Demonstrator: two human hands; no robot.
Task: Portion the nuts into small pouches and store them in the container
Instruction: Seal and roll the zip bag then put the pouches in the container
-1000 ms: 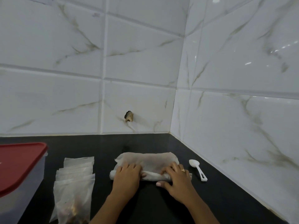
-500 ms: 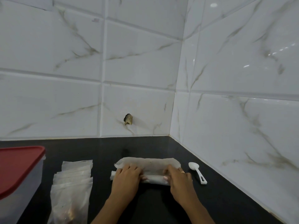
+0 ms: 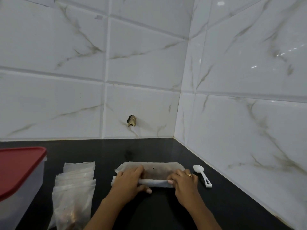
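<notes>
A white, half-translucent bag (image 3: 154, 170) lies flat on the black counter (image 3: 166, 213), its near edge rolled into a tube. My left hand (image 3: 129, 180) grips the left end of that roll, fingers over the top and thumb underneath. My right hand (image 3: 183, 180), wearing a ring, pinches the right end of the roll. To the left lies a stack of small clear pouches (image 3: 74, 188); the nearest one holds brown nuts. A clear container with a red lid (image 3: 18, 170) stands at the far left, lid on.
A white plastic spoon (image 3: 201, 175) lies on the counter right of the bag. White marble-look tiled walls meet in a corner behind and to the right. A small chipped hole (image 3: 132, 120) marks the back wall tile.
Both hands have rolled the bag's near edge further away from me; the flat part beyond the roll is shorter than a second ago.
</notes>
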